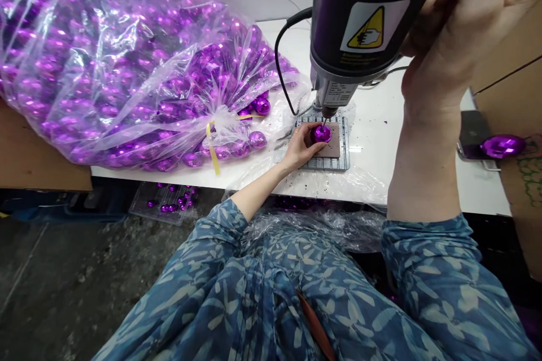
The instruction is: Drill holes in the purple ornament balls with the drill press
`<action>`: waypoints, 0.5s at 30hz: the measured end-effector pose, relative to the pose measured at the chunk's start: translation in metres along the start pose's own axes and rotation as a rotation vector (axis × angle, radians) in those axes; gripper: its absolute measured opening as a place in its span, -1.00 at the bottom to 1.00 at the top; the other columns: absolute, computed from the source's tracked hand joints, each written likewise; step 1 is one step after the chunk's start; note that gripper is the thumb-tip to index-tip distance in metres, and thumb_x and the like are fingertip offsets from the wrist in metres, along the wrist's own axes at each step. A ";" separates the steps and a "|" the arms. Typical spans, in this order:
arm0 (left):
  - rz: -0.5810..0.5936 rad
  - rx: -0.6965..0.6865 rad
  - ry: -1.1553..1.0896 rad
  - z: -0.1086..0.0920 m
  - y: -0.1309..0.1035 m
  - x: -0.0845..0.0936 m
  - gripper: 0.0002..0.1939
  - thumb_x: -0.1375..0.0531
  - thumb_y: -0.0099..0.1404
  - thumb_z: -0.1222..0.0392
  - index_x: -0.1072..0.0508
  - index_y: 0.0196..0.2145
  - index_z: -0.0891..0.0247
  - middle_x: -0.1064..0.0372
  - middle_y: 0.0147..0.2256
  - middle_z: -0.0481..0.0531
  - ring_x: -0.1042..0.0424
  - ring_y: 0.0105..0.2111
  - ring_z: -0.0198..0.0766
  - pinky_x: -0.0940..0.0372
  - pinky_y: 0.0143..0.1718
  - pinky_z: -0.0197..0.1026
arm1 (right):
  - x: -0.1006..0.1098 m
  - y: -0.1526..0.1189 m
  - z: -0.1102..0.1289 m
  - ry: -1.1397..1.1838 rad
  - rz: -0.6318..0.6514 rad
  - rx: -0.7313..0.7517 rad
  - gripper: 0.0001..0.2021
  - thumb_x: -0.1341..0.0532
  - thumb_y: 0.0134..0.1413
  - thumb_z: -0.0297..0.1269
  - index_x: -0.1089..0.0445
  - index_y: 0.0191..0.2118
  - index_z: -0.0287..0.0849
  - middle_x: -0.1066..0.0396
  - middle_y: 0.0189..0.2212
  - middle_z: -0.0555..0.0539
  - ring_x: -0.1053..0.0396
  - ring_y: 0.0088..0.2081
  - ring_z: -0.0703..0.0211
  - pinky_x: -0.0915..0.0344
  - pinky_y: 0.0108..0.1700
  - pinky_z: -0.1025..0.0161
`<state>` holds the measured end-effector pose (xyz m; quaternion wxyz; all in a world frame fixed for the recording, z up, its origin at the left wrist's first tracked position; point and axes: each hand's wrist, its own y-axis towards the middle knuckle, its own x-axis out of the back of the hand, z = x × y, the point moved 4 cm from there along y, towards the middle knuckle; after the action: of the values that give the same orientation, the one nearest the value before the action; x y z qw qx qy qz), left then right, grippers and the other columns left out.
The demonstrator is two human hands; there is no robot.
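My left hand point(301, 145) is closed around a shiny purple faceted ball point(322, 133), thumb and fingers at its sides. The ball rests on a brown square board point(333, 148) on the slotted metal base point(345, 152) of a drill press point(359, 28). The thin drill bit point(324, 122) comes down to the top of the ball; whether it has entered cannot be made out. Raised beside the black motor housing, my right hand point(474, 17) has its fingers curled. The housing hides what they grip.
A large clear bag point(105, 62) of purple balls, tied with yellow ribbon, fills the left side. Dark specks and crumpled plastic point(359, 180) lie around the base. At right are a phone-like dark object point(474, 127), a purple ball point(503, 146) and cardboard point(508, 90). A black cable point(277, 48) loops beside the motor.
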<state>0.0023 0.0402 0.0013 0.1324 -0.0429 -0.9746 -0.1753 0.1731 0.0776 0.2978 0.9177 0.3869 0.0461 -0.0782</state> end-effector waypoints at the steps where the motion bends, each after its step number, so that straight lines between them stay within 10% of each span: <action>1: -0.001 0.002 0.001 -0.001 0.000 0.001 -0.35 -0.56 0.43 -0.14 -0.53 0.32 0.13 -0.58 0.24 0.23 -0.59 0.29 0.14 -0.46 0.44 0.26 | -0.001 -0.002 0.002 -0.004 -0.005 0.005 -0.25 -0.19 -0.20 0.51 0.16 -0.51 -0.08 0.13 -0.67 0.14 -0.01 -0.63 0.53 0.02 -0.57 0.40; 15: -0.002 -0.012 0.051 -0.002 0.000 0.000 -0.38 -0.55 0.44 -0.09 -0.52 0.31 0.13 -0.59 0.24 0.24 -0.56 0.31 0.16 -0.43 0.44 0.27 | 0.016 -0.066 -0.005 0.044 -0.234 0.241 -0.21 -0.34 0.28 0.32 0.09 -0.50 -0.20 0.17 -0.67 0.18 -0.01 -0.65 0.59 0.06 -0.52 0.43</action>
<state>0.0026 0.0397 0.0035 0.1568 -0.0380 -0.9699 -0.1823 0.1774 0.0339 0.2461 0.8480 0.4877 0.1012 -0.1809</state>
